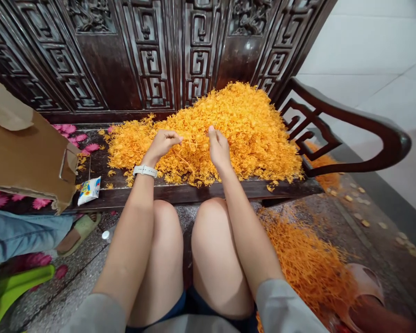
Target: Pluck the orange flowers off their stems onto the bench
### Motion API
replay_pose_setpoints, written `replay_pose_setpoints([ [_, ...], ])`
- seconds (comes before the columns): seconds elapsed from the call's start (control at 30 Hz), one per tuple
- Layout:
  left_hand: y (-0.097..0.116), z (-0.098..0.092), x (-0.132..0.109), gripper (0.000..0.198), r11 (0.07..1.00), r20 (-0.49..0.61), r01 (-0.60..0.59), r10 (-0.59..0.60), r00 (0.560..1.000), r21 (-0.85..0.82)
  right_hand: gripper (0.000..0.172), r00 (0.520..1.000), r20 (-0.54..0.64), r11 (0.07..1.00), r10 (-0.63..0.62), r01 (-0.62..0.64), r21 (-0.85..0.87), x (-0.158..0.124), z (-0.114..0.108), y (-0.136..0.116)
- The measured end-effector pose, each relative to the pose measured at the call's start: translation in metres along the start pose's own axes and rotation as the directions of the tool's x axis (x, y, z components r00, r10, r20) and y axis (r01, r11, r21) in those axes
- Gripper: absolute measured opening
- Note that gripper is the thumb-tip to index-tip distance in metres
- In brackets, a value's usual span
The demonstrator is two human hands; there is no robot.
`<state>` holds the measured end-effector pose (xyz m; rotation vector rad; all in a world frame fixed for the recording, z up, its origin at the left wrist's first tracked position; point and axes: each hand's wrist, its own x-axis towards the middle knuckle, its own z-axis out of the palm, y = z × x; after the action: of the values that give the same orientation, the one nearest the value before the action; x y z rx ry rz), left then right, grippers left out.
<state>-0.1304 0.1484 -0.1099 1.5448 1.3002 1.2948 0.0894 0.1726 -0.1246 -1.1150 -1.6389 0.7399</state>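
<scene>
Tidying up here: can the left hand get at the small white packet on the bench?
Probably yes. The left hand and the white packet share the bench seat, with only a few loose orange strands between them; the cardboard lies beyond the packet, not in the way.

a tangled heap of thin orange-yellow flower strands (239, 125), fluffy and matted, rising beyond the left hand's fingers (175, 137) and the right hand's fingers (213, 136), spreading beneath both, a single pale strand (190, 144) drawn out just beside the left fingertips
</scene>
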Motion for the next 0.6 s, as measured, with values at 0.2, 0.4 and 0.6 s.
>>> replay_pose_setpoints([
  [0.2, 0.012, 0.003, -0.003, 0.021, 0.999, 0.327, 0.023, -0.037, 0.944, 0.047, 0.060, 0.980, 0.197, 0.992, -0.014, -0.011, 0.123, -0.010, 0.004, -0.014],
  [0.4, 0.015, 0.007, -0.002, 0.006, 1.000, 0.448, -0.021, 0.027, 0.894, -0.018, 0.058, 0.913, 0.384, 0.986, -0.140, 0.091, 0.142, -0.013, 0.009, -0.018],
  [0.6, 0.014, 0.001, -0.006, 0.041, 0.998, 0.399, -0.047, 0.030, 0.917, 0.034, 0.063, 0.921, 0.352, 0.985, -0.168, 0.148, 0.083, -0.010, 0.008, -0.014],
])
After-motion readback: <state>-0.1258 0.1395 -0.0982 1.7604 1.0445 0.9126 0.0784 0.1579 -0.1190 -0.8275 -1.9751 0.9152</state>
